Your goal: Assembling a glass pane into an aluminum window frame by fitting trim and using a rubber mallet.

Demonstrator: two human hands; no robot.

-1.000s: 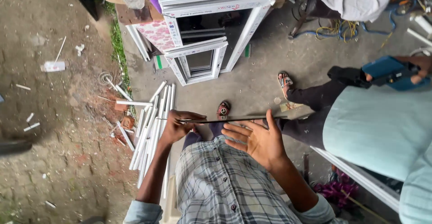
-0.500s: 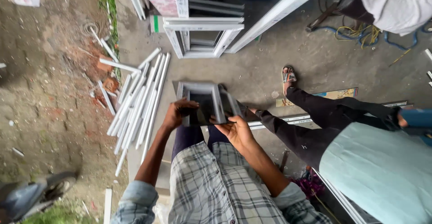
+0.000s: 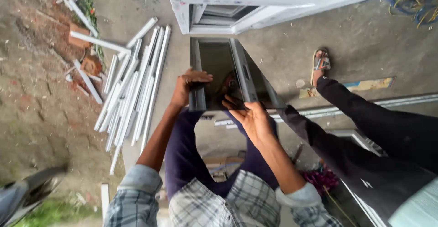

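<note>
Small grey frame with a dark glass pane, held at an angle over the concrete floor, between the knees and the stack of white window frames at the far side. Gripped on its left rail by the left hand, fingers curled over the edge and closed on it. Supported on the near right side by the right hand, palm up, fingers spread wide and only touching the lower rail, not wrapped round it.

Likely trouble: a slip on the right side, since an open palm gives little hold, with the frame tipping and the pane striking the concrete. Also possible: a knock against the white frames just beyond the far end. Fingers near the pane edge could be pinched or cut; sharpness of the edge cannot be told.

No containers in view.

Further out: loose white plastic strips lying on the left, by bare earth; another person's dark trouser leg and sandalled foot on the right; coloured cables at the far right.
</note>
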